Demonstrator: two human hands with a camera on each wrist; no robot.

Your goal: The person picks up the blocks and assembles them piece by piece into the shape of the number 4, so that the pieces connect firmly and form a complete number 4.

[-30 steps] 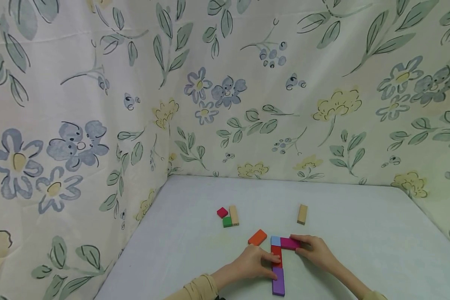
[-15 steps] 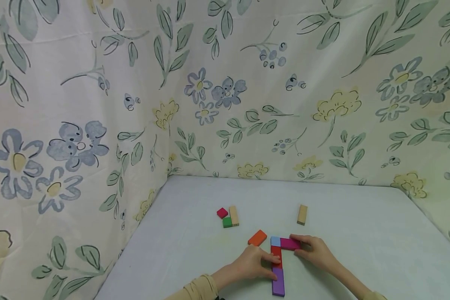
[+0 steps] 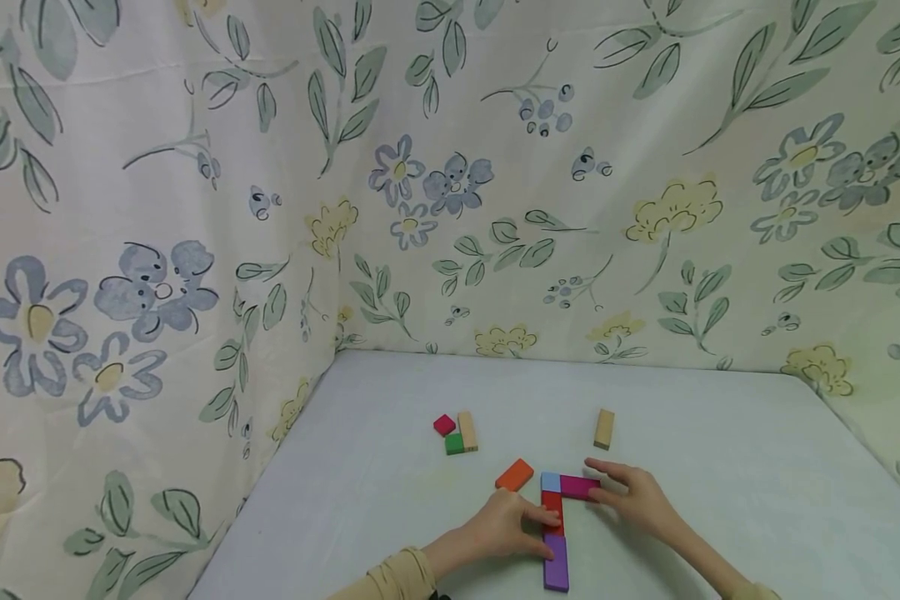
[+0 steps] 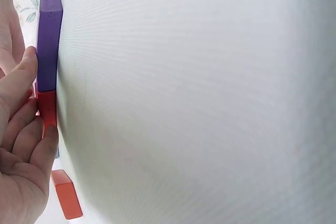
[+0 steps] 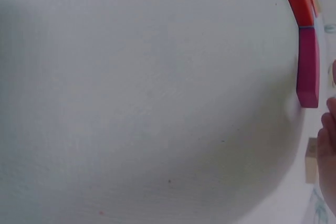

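Red [image 3: 552, 502] and purple [image 3: 557, 567] blocks lie end to end on the white table, with a light blue block [image 3: 551, 482] at the red one's far end. A magenta block [image 3: 579, 487] extends right from the blue one. Fingers of my left hand [image 3: 498, 527] rest on the red block, while its thumb touches the purple block [image 4: 48, 45]. Around the magenta block's right end, my right hand [image 3: 641, 502] has thumb and forefinger spread apart. In the right wrist view, the visible fingers stand off the magenta block [image 5: 308, 69].
An orange block [image 3: 515, 475] lies left of the row. Farther back sit a small red block [image 3: 444, 425], a green block [image 3: 455, 444] and a natural wood block [image 3: 468, 432]. Another wood block [image 3: 604, 429] lies at the back right. Floral cloth [image 3: 495, 275] hangs behind the table.
My right hand has loosened its hold on the magenta block: the forefinger has lifted away and the hand has shifted slightly right. The left hand and the blocks have stayed put.
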